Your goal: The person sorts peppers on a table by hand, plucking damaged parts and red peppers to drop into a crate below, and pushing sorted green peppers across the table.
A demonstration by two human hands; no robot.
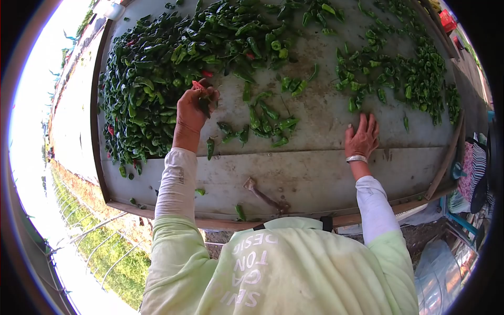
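Note:
My left hand (193, 109) is raised at the edge of a large heap of green peppers (142, 89). Its fingers are closed around a red pepper (198, 85) and something dark green, probably another pepper. Just beyond it, a second red pepper (208, 73) rests on the heap. My right hand (362, 137) lies on the grey tabletop (315, 173) with fingers stretched out, holding nothing. Its fingertips are just below a looser spread of green peppers (378, 79). Between my hands lies a small cluster of green peppers (268, 118).
A wooden rim (446, 157) borders the table. A short brown stick-like piece (262, 194) lies near the front edge, with a stray pepper (240, 212) beside it. Off the right side are bags and cloth (470, 176) and a blue frame (459, 220).

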